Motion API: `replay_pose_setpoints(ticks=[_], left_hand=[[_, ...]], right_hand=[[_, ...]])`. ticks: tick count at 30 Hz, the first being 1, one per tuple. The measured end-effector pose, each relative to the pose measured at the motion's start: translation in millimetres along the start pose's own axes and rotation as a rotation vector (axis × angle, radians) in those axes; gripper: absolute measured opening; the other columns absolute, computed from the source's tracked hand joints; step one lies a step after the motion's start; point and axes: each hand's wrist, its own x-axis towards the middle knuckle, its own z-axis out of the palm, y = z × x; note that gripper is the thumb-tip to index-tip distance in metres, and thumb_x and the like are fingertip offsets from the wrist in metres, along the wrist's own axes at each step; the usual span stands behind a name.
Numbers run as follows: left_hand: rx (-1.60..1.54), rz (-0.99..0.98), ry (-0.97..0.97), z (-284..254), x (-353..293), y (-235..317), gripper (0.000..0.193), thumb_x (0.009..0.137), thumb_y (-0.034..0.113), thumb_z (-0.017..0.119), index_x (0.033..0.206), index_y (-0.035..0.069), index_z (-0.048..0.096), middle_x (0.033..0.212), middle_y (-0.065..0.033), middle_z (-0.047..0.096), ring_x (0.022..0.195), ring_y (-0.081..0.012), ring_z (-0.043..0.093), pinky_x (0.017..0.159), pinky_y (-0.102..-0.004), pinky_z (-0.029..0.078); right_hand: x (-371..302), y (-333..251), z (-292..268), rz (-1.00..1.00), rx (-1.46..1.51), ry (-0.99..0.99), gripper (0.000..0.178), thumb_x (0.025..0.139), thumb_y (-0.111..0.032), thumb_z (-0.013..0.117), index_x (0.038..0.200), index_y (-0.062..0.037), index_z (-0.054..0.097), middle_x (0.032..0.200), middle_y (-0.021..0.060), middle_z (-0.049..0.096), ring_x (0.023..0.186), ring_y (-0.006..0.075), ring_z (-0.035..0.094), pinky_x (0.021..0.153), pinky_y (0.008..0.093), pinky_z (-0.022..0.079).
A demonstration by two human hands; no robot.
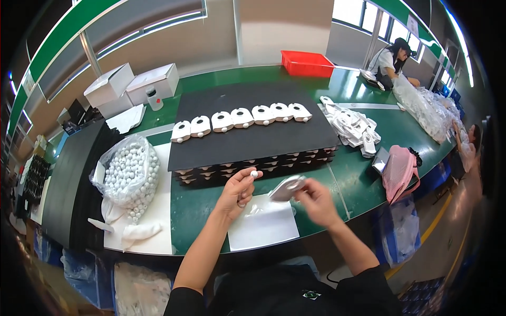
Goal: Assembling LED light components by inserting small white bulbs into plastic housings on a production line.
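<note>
My left hand [236, 196] is closed, pinching a small white ball [254, 174] between thumb and fingertips. To its right, my right hand [317, 204] grips a flat white plastic piece with a round hole [286, 189], held tilted and somewhat blurred. The two parts are apart, above a white paper sheet [263, 231] at the table's near edge. Beyond my hands, a row of several similar white pieces [241, 118] lies on a stack of black boards [211, 150], each with a ball-like knob at its near edge. More white pieces show between the stacked boards.
A clear bag of white balls [132, 168] stands at left beside tall black sheets [74, 184]. Loose white pieces [350, 126] are heaped right of the stack. A pink bag [400, 171], a red bin [305, 64] and white boxes [152, 81] surround the area. A co-worker [390, 60] sits far right.
</note>
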Motion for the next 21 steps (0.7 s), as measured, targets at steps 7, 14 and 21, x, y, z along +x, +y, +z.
replay_pose_setpoints(ticks=[7,14,21], left_hand=[[-0.039,0.010,-0.017,-9.0,5.5,-2.7,0.020,0.087,0.018,0.054,0.103,0.006,0.055,0.093,-0.0033,0.058,0.050,-0.0019,0.033,0.036,-0.0138,0.023],[-0.049,0.001,-0.034,-6.2,3.1,-0.4,0.021,0.086,0.013,0.055,0.105,0.006,0.056,0.093,-0.0035,0.059,0.050,-0.0020,0.035,0.037,-0.0132,0.024],[-0.035,-0.004,-0.030,-7.3,3.4,-1.0,0.023,0.081,0.006,0.058,0.105,0.007,0.057,0.096,-0.0050,0.060,0.051,-0.0024,0.035,0.037,-0.0134,0.025]], right_hand=[[-10.7,32.9,48.9,-0.010,-0.066,0.001,0.015,0.085,-0.005,0.052,0.098,0.0007,0.052,0.083,0.0077,0.059,0.074,0.0125,0.055,0.065,0.0254,0.044],[-12.1,36.2,51.2,-0.086,-0.239,-0.016,0.013,0.081,-0.003,0.053,0.093,0.0007,0.053,0.079,0.0125,0.055,0.068,0.0222,0.054,0.062,0.0293,0.043],[-13.8,32.8,48.7,-0.182,-0.368,0.027,0.011,0.080,0.001,0.053,0.091,0.0013,0.052,0.079,0.0109,0.052,0.071,0.0207,0.053,0.065,0.0286,0.043]])
